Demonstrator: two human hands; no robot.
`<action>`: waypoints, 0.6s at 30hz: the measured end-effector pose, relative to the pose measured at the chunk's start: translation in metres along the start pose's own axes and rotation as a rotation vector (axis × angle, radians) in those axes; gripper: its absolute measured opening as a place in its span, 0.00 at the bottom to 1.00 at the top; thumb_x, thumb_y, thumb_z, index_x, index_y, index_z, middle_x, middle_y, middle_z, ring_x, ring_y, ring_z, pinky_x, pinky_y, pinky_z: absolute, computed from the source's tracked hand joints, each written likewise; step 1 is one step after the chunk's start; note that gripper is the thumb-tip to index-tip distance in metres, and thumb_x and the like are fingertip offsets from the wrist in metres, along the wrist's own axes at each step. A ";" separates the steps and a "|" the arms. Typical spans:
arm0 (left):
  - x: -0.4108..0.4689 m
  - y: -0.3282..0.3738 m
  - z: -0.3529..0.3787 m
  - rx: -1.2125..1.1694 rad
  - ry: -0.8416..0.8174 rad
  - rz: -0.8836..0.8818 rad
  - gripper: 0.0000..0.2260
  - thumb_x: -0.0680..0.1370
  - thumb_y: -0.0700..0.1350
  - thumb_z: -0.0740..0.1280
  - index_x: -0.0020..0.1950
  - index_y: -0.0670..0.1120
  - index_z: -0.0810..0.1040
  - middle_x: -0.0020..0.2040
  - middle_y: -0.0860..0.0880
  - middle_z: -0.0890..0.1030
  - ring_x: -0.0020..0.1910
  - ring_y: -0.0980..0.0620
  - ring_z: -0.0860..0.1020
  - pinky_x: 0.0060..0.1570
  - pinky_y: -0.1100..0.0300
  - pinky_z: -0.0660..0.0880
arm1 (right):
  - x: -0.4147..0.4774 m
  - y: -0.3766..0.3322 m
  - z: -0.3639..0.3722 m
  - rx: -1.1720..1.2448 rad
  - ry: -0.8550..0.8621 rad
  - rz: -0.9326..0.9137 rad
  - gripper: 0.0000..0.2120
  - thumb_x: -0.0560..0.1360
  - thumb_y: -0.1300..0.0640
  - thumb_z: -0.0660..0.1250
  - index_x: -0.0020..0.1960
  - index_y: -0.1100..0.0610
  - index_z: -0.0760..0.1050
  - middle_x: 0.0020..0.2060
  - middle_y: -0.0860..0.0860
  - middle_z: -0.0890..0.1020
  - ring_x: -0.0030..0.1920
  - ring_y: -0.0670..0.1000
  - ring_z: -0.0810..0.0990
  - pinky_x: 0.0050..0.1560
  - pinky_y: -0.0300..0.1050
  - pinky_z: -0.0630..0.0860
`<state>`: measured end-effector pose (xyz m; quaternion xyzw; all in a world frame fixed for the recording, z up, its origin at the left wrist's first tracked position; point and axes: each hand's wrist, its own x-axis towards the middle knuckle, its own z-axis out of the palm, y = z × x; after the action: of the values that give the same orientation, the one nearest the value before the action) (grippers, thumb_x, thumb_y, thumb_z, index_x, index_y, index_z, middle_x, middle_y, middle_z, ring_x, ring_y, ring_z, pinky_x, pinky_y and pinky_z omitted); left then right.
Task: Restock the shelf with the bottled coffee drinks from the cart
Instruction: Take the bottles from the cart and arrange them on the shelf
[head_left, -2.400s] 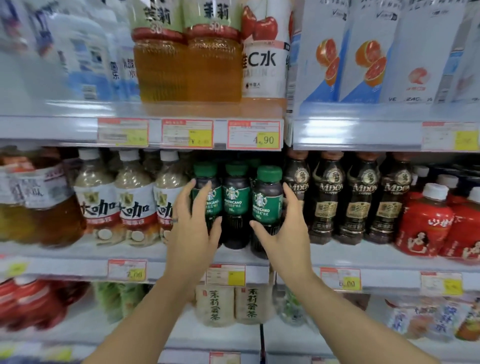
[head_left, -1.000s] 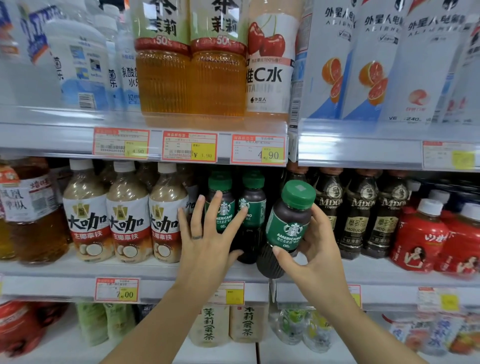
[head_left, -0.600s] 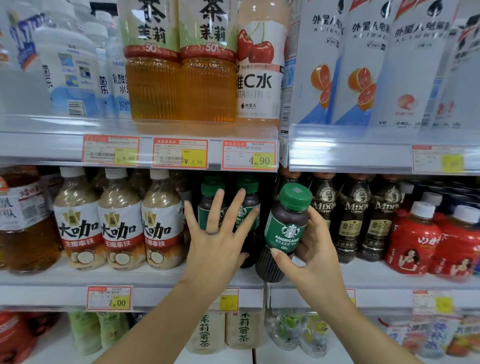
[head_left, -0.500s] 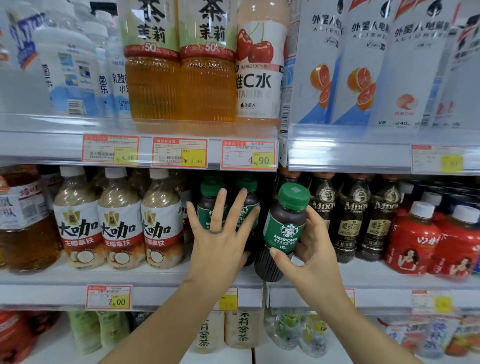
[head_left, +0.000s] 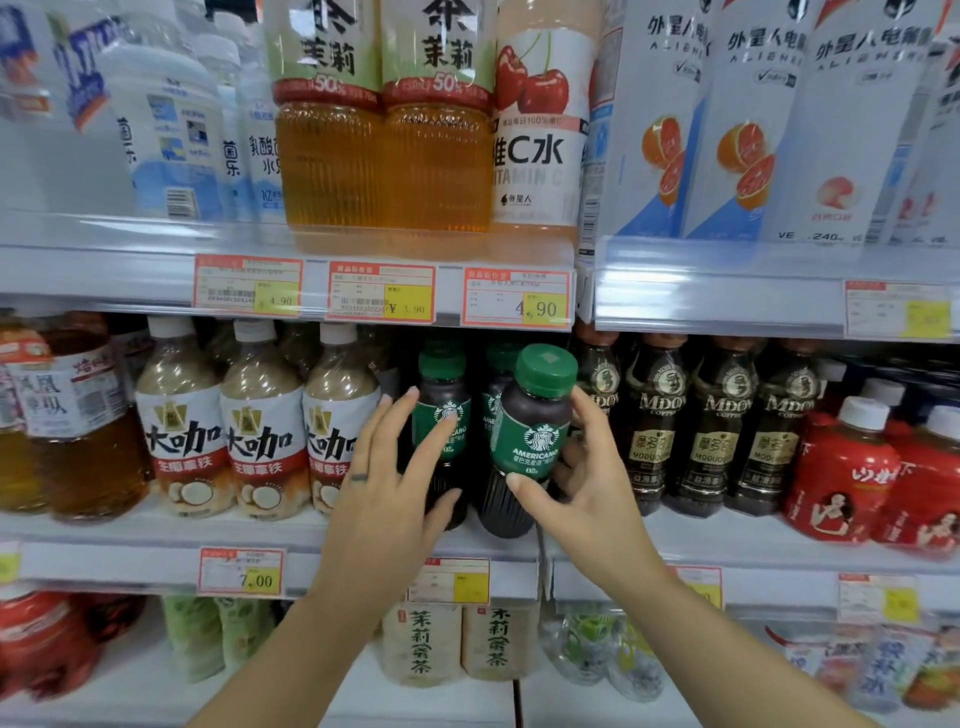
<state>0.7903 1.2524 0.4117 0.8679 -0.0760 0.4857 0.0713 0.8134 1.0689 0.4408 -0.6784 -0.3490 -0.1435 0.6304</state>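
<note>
A dark coffee bottle (head_left: 530, 436) with a green cap and green Americano label leans toward me at the front of the middle shelf (head_left: 753, 545). My right hand (head_left: 582, 499) grips it from the right and below. Two more green-capped coffee bottles stand behind it, one (head_left: 441, 415) partly covered by my left hand (head_left: 395, 483). That hand is spread flat with fingers apart, pressed against the standing bottle's front. The cart is out of view.
Milky coffee bottles (head_left: 265, 431) stand to the left, dark brown coffee bottles (head_left: 727, 426) and red bottles (head_left: 841, 473) to the right. Tea and white cartons fill the upper shelf (head_left: 130, 270). Price tags line the shelf edges. Tea bottles (head_left: 457, 639) sit on the lower shelf.
The right-hand bottle has gone from standing upright in the row to tilted forward in my right hand. My left hand has stayed spread against the left bottles, which sit further back.
</note>
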 end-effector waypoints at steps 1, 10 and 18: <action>-0.001 -0.001 -0.001 -0.038 -0.024 -0.023 0.30 0.70 0.48 0.72 0.70 0.49 0.65 0.72 0.42 0.61 0.69 0.41 0.65 0.47 0.51 0.80 | 0.002 0.001 0.003 0.006 -0.001 0.016 0.34 0.72 0.70 0.68 0.66 0.40 0.61 0.58 0.31 0.74 0.61 0.39 0.75 0.56 0.33 0.74; -0.001 0.004 0.009 -0.249 -0.082 -0.122 0.36 0.72 0.42 0.73 0.74 0.55 0.57 0.76 0.48 0.52 0.66 0.44 0.72 0.46 0.58 0.78 | 0.010 0.014 0.006 -0.030 0.017 0.086 0.33 0.74 0.64 0.68 0.72 0.44 0.59 0.65 0.37 0.70 0.66 0.36 0.68 0.62 0.31 0.70; -0.001 0.008 0.016 -0.396 -0.036 -0.203 0.44 0.75 0.43 0.70 0.71 0.69 0.40 0.73 0.61 0.48 0.69 0.49 0.67 0.50 0.66 0.70 | 0.013 0.020 0.017 -0.032 0.040 0.067 0.33 0.75 0.65 0.66 0.73 0.47 0.57 0.68 0.41 0.69 0.67 0.38 0.68 0.65 0.37 0.69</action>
<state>0.8011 1.2411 0.4027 0.8486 -0.0834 0.4363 0.2874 0.8314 1.0900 0.4310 -0.6966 -0.3111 -0.1412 0.6309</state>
